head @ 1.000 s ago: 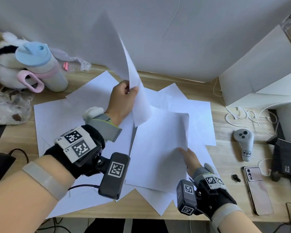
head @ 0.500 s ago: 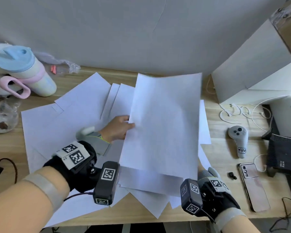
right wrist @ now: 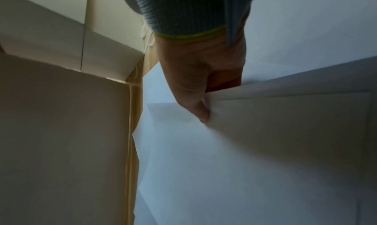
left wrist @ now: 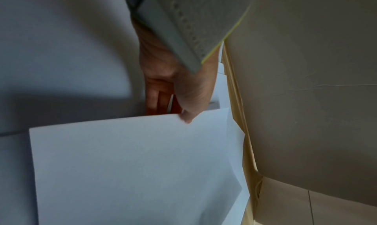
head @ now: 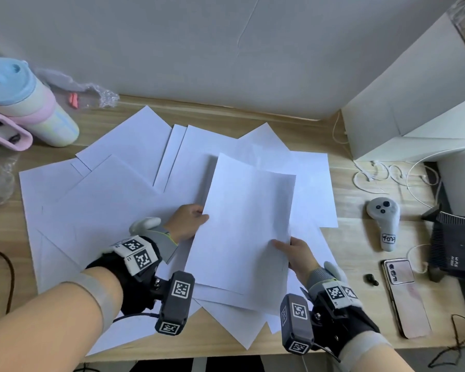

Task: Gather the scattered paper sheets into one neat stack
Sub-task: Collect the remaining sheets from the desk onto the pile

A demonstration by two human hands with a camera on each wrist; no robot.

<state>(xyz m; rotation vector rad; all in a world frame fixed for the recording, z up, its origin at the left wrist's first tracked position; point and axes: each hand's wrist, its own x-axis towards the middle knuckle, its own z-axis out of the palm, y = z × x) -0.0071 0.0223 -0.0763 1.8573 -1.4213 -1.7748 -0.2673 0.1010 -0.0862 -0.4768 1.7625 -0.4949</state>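
Several white paper sheets (head: pixel 113 200) lie scattered and overlapping across the wooden desk (head: pixel 349 242). One sheet (head: pixel 247 224) is held just above the pile at the centre. My left hand (head: pixel 191 218) pinches its left edge, thumb on top and fingers underneath; the left wrist view shows the same left hand (left wrist: pixel 183 106) on the held sheet (left wrist: pixel 132 172). My right hand (head: pixel 293 251) grips the sheet's right edge near the front corner. In the right wrist view the right hand (right wrist: pixel 204 102) pinches the paper (right wrist: pixel 275 131) with the thumb on top.
A pastel tumbler (head: pixel 30 108) and plastic wrap (head: pixel 91 92) stand at the back left. A white box (head: pixel 414 108) fills the back right. A grey controller (head: pixel 384 221), a phone (head: pixel 406 299), white cables (head: pixel 373 173) and a black device (head: pixel 459 242) lie on the right.
The sheet my left hand held upright has been swung down flat over the central pile. My right hand came out from under it and now grips its right edge.
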